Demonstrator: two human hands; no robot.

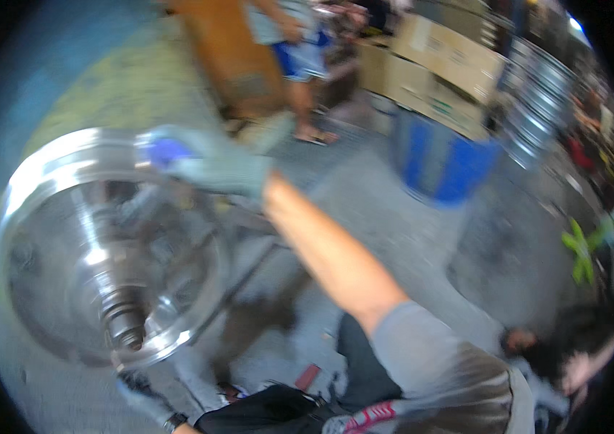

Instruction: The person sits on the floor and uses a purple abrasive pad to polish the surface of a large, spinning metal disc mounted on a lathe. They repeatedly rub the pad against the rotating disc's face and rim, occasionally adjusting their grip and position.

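Observation:
A large polished metal wheel rim [68, 163] fills the left side, blurred by motion. Within its ring shows a stepped metal shaft [122, 317], its narrow end pointing down towards me. My right hand [214, 163], in a pale knitted glove, grips the upper right edge of the rim. A blue-violet patch [168, 152] shows at its fingers; whether it is part of the glove or a separate thing is unclear. My left hand [144, 393], also gloved and with a dark band at the wrist, is at the rim's lower edge; its fingers are too dark and blurred to make out.
A person [298, 59] in blue shorts and sandals stands beyond, beside an orange-brown panel [231, 49]. Cardboard boxes [437, 65] sit on a blue drum [437, 157]. Stacked shiny metal rims [540, 103] stand right of it. Another person's head [567, 342] is low at right.

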